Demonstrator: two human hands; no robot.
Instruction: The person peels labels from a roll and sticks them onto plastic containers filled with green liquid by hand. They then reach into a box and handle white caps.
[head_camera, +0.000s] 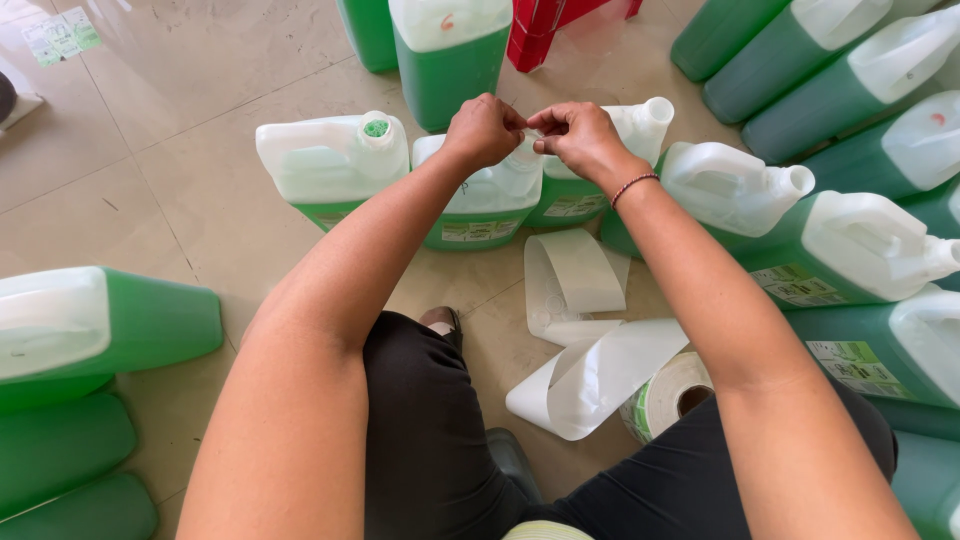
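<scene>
Both hands meet above a green jug (480, 205) lying on the floor (200, 120): the left hand (484, 130) is closed, the right hand (575, 135) pinches something small, unclear. A label roll (665, 395) lies nearby.

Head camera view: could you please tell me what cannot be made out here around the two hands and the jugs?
- What the left hand and right hand pinch between them: too small, hidden by the fingers.
- Mouth of the jug under the hands: covered by both hands.
- Print on the jug labels: too small and blurred.
- Red object: cut off by the top edge.
- Label roll: partly behind the right forearm.
</scene>
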